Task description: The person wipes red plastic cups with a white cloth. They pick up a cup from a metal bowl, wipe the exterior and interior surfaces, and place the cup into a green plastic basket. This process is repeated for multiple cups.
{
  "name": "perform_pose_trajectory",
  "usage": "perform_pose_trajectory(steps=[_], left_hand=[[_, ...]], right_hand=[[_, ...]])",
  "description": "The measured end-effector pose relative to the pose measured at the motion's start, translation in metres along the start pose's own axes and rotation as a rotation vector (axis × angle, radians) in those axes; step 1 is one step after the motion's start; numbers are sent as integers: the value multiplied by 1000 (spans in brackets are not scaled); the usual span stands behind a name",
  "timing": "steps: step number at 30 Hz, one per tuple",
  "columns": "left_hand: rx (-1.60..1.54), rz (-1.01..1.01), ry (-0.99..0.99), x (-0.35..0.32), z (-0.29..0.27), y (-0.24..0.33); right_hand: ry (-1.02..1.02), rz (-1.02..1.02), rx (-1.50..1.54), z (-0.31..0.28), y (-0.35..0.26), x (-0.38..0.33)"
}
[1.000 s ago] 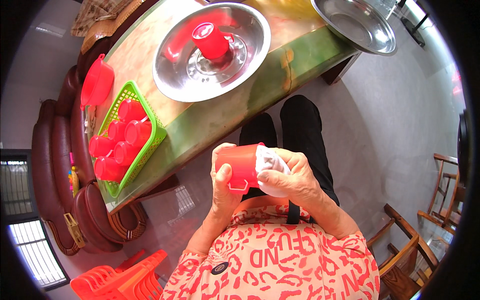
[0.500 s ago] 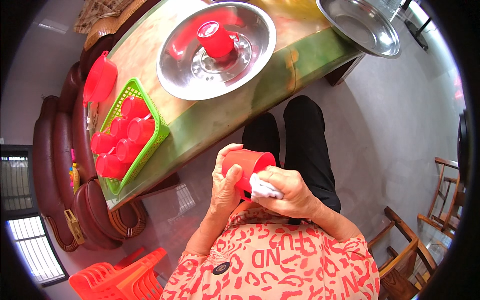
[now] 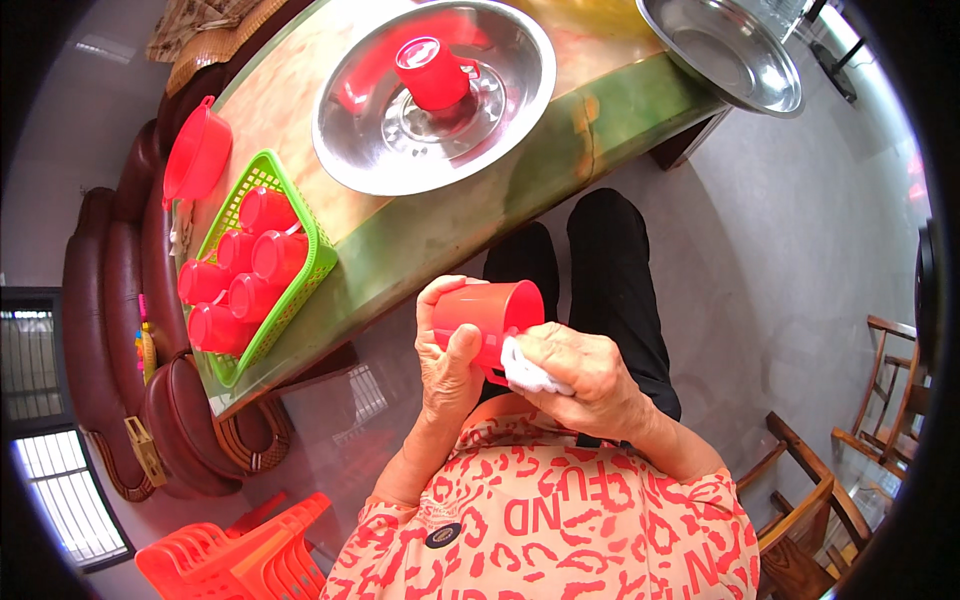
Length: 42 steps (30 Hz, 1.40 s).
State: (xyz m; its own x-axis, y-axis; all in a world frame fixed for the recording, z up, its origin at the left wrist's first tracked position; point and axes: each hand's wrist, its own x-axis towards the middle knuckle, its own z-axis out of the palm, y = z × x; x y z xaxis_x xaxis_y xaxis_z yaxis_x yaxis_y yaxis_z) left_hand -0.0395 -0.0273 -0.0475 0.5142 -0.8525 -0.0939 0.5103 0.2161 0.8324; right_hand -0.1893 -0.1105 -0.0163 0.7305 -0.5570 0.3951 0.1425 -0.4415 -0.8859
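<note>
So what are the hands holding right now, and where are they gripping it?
The left hand holds a red plastic cup around its side wall. The right hand presses a white cloth against the cup's lower part.

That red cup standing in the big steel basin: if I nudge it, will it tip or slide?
The red cup looks like thin plastic, so probably light and easy to topple. It stands alone on the basin's shiny metal, so it may well slide. It looks rigid, unlikely to break.

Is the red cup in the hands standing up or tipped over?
Tipped on its side. The red cup lies sideways in the left hand, mouth facing right, while the right hand presses a white cloth against it.
</note>
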Motion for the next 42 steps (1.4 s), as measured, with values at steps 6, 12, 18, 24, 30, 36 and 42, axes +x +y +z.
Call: perform_pose_trajectory(steps=[6, 12, 18, 24, 30, 36, 42], left_hand=[[60, 38, -21, -2, -2, -3], [132, 126, -40, -3, -1, -6], [-12, -7, -27, 1, 1, 2], [-105, -173, -56, 2, 4, 5], [-12, -203, -48, 2, 4, 1], [-46, -281, -41, -3, 2, -7], [-44, -259, -36, -3, 3, -5]], right_hand=[[-11, 245, 182, -3, -8, 5], [127, 552, 616, -4, -15, 14], [-130, -62, 8, -13, -1, 6], [-97, -240, -739, -17, 8, 10], [-332, -125, -877, -9, 9, 10], [-468, -24, -618, -15, 19, 1], [-435, -23, -314, -22, 24, -6]])
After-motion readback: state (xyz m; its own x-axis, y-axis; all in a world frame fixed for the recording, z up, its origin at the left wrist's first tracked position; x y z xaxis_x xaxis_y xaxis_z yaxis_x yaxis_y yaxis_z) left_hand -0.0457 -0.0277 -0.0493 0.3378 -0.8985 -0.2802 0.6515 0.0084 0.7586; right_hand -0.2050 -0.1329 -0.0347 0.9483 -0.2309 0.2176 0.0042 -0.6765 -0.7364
